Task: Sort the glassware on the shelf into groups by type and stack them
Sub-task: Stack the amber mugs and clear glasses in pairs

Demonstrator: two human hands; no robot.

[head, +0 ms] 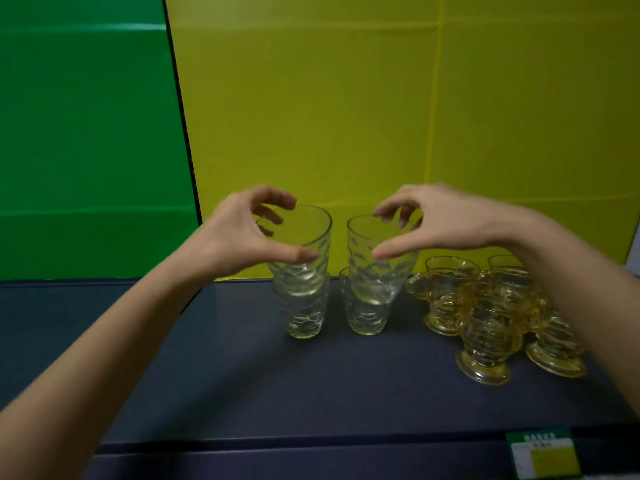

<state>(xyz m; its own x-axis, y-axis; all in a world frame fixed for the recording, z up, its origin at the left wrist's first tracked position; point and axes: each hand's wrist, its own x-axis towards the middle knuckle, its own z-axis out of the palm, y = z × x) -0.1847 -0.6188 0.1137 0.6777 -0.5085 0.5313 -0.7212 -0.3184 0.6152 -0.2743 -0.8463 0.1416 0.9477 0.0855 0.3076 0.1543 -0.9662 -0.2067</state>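
While the left hand (239,237) pinches the rim of a clear dimpled glass tumbler (304,268) seated upright in a matching lower tumbler (304,317) on the dark shelf (242,358), the right hand (440,220) grips a second clear tumbler (377,271). This one leans rightward, only partly sunk in its own base tumbler (365,317). That tilt looks like the main risk. Pushed down askew, it could jam, chip a rim, or tip the base glass toward the amber footed glass mugs (485,327) just beside it. Letting go early could topple either stack.

Green panel (83,133) beside yellow panel (381,98), behind dark shelf (242,375)
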